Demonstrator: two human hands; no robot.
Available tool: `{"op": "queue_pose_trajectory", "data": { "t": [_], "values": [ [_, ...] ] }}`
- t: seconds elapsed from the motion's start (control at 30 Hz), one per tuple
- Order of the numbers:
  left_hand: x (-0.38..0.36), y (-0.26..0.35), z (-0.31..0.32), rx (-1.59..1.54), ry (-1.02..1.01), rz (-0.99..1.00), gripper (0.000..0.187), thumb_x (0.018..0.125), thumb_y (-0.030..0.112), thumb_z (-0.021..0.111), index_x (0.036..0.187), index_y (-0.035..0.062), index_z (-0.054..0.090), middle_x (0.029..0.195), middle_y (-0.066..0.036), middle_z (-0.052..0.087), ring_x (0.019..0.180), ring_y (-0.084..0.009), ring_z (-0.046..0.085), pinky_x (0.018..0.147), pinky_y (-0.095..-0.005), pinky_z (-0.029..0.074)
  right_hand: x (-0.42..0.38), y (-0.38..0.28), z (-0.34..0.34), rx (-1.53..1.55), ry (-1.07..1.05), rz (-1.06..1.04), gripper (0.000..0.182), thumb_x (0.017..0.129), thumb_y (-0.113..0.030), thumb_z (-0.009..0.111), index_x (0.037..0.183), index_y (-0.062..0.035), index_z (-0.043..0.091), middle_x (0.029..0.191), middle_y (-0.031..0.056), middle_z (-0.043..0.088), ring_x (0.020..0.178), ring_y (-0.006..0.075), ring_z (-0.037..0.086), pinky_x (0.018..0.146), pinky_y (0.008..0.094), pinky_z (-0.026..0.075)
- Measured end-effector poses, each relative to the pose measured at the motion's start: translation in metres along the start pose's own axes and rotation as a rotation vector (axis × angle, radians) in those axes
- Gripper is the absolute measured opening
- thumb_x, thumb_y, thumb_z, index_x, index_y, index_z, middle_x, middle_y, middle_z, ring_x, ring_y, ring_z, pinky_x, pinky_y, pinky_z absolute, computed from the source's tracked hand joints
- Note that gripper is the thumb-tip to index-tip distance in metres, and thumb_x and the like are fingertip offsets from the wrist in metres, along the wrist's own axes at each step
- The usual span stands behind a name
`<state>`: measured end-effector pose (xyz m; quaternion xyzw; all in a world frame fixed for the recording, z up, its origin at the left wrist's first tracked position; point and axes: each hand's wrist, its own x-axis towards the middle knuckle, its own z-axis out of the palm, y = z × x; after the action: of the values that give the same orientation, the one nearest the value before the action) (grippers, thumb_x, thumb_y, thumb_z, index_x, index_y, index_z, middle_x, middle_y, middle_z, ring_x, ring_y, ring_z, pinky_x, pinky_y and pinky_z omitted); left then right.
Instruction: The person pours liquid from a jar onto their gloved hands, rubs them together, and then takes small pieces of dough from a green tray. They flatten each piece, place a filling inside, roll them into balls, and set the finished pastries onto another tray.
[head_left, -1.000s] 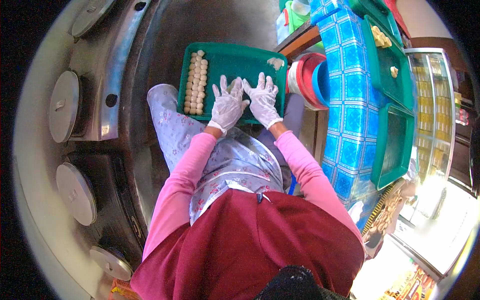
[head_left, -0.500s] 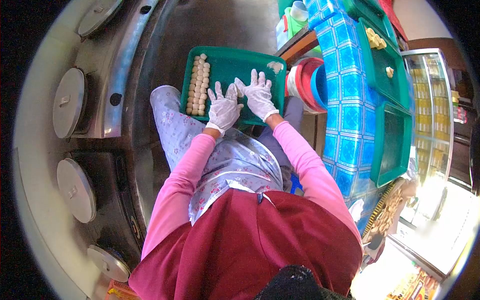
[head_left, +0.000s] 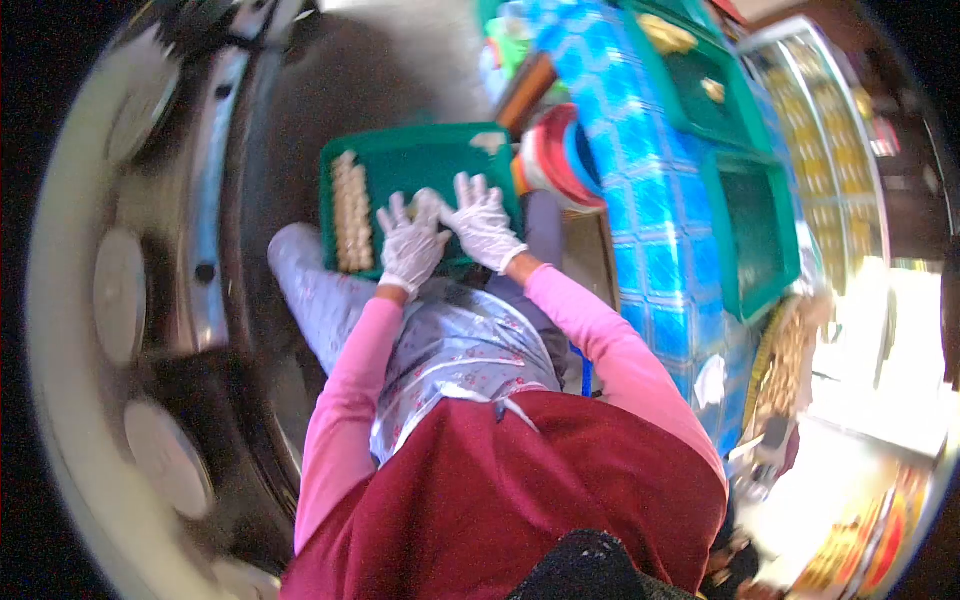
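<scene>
A green tray (head_left: 400, 145) rests over my lap, with rows of small pale dough balls (head_left: 352, 215) along its left side. Over the tray's near part is my left hand (head_left: 410, 243), in a thin white glove with its fingers spread. My right hand (head_left: 484, 225), gloved the same way, lies just beside it, fingers apart. The two hands nearly meet at the thumbs and index fingers. Whether anything small lies under the palms is hidden.
Right of the tray stand red and blue round tubs (head_left: 560, 155). A table with a blue checked cloth (head_left: 650, 250) carries more green trays (head_left: 750, 235), one with yellowish pieces (head_left: 668, 35). Round metal lids (head_left: 120, 295) line the left side.
The view has turned and blurred, so the tray and both hands appear lower and further left. Both hands remain spread over the tray in nearly the same pose.
</scene>
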<state>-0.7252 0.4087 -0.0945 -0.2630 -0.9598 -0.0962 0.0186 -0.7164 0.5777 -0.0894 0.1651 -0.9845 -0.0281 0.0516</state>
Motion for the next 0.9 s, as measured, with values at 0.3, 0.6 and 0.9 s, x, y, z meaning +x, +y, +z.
{"op": "queue_pose_trajectory", "data": {
  "t": [0.3,0.6,0.9],
  "values": [
    [0.009,-0.006,0.004,0.021,-0.082,0.086,0.067,0.096,0.042,0.054,0.152,0.0108,0.035,0.157,-0.012,0.035,0.143,-0.0528,0.022,0.11,-0.0729,0.017,0.057,0.125,-0.188,-0.047,0.695,0.391,0.012,0.083,-0.007,0.054,0.09,-0.0125,0.063,0.077,0.0109,0.055,0.073,0.0302,0.057,0.061,0.0446,0.043],
    [0.001,-0.007,-0.007,0.073,-0.161,0.11,0.067,0.099,0.047,0.048,0.156,0.0178,0.028,0.162,-0.007,0.027,0.142,-0.0564,0.021,0.11,-0.0742,0.015,0.04,0.351,-0.247,1.22,0.476,0.881,0.015,0.085,-0.018,0.071,0.079,-0.0052,0.069,0.073,0.0038,0.067,0.051,0.0082,0.055,0.046,0.0258,0.042],
    [0.011,-0.005,-0.01,0.071,-0.169,0.047,0.067,0.1,0.047,0.046,0.156,0.0135,0.028,0.158,-0.004,0.035,0.144,-0.0536,0.018,0.111,-0.0739,0.013,0.093,0.361,-0.191,0.399,0.374,0.993,0.052,0.071,-0.046,0.071,0.111,-0.0136,0.073,0.114,0.0133,0.071,0.106,0.0304,0.068,0.091,0.0422,0.054]
  ]
}}
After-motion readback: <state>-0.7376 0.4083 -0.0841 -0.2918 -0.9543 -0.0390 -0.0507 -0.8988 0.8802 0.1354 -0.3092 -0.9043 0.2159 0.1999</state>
